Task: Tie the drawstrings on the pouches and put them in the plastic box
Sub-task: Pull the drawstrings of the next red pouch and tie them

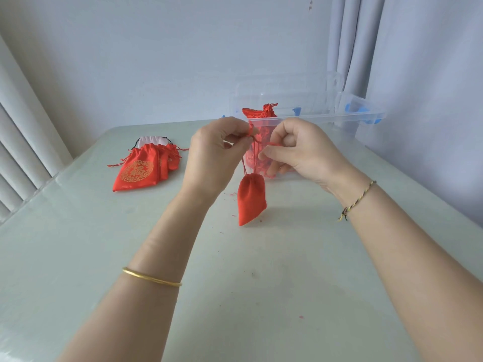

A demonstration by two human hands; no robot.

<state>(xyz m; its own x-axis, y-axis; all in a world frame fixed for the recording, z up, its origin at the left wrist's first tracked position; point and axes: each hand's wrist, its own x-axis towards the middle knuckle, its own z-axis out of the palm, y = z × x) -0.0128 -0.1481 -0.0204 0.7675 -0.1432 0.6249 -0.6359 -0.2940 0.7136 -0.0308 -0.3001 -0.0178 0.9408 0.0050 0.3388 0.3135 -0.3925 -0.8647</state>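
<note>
Tying step: drawstring (pixel 250 131) ends pinched by left hand (pixel 215 156) and right hand (pixel 300 150), 1 pouch (pixel 252 202) dangling. Knot to be cinched next.

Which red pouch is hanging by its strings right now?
The plain red pouch dangling by its drawstrings; the others lie in a pile on the table or sit in the plastic box.

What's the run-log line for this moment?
step: tying; left hand: pinches thin red drawstring; right hand: pinches drawstring; small red fabric pouch: hangs below hands; clear plastic box: red pouches inside
</note>
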